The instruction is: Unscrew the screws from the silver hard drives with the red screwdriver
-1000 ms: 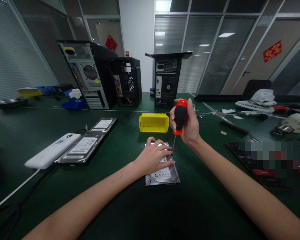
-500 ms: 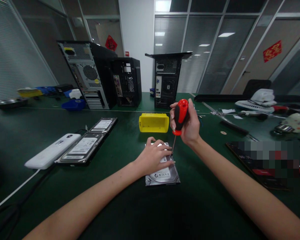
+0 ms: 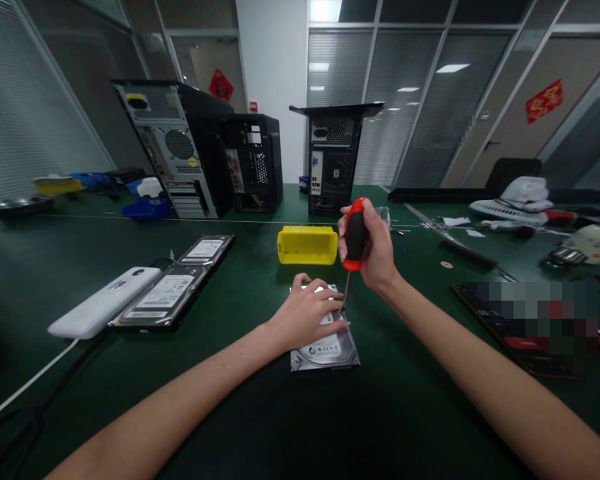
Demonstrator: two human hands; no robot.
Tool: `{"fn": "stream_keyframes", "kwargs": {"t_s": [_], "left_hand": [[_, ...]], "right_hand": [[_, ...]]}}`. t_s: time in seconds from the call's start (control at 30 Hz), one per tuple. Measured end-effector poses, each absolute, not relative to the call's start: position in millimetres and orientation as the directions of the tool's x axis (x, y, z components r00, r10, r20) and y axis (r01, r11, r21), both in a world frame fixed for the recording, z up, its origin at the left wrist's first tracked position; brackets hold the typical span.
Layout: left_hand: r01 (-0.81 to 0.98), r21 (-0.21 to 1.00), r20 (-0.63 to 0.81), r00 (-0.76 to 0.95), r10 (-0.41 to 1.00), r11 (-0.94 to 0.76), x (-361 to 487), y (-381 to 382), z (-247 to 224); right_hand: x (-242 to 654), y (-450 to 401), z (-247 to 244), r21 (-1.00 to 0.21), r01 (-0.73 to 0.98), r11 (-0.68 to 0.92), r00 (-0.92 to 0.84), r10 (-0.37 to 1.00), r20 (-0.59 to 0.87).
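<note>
A hard drive (image 3: 325,359) with a silver case and white label lies flat on the green table. Across its upper part rests my left hand (image 3: 313,308), fingers spread and touching the top, covering much of the label. My right hand (image 3: 377,250) is closed round the red and black handle of a screwdriver (image 3: 357,237). The thin shaft slants down to the drive's right edge, close to my left fingertips. Whether its tip sits in a screw is too small to tell.
A yellow bin (image 3: 307,247) stands just behind the drive. To the left lie two more hard drives (image 3: 165,297) and a white power-bank-like box (image 3: 105,303). Computer cases (image 3: 180,150) stand at the back. On the right are a dark flat box (image 3: 525,340), partly pixelated, and assorted tools.
The screwdriver handle has turned, with its black grip now facing me more, and has shifted slightly left along with my right hand. My left hand and the drive stay in place.
</note>
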State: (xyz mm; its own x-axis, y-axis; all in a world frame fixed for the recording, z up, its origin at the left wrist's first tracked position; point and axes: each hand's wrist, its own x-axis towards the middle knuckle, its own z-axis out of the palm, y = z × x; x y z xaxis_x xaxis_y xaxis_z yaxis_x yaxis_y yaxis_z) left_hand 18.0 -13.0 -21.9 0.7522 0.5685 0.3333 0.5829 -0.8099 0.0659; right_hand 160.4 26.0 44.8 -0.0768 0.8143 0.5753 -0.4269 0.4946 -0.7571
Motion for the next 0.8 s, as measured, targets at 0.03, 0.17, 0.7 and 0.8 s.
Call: {"fn": "stream_keyframes", "kwargs": {"t_s": [0.03, 0.17, 0.7, 0.8], "left_hand": [[0.583, 0.067, 0.334, 0.752, 0.568, -0.810, 18.1, -12.9, -21.9], [0.589, 0.053, 0.327, 0.753, 0.572, -0.806, 18.4, -13.1, -21.8], [0.586, 0.084, 0.324, 0.749, 0.578, -0.806, 18.9, -13.5, -20.3], [0.581, 0.085, 0.337, 0.748, 0.572, -0.809, 18.9, -13.1, -21.3]], "right_hand": [[160.6, 26.2, 44.7, -0.759, -0.435, 0.484, -0.091, 0.815, 0.572], [160.9, 24.2, 45.4, -0.750, -0.451, 0.484, -0.092, 0.811, 0.578], [163.0, 24.6, 46.1, -0.762, -0.460, 0.455, -0.158, 0.803, 0.575], [162.2, 23.2, 46.5, -0.766, -0.450, 0.459, -0.145, 0.808, 0.570]]}}
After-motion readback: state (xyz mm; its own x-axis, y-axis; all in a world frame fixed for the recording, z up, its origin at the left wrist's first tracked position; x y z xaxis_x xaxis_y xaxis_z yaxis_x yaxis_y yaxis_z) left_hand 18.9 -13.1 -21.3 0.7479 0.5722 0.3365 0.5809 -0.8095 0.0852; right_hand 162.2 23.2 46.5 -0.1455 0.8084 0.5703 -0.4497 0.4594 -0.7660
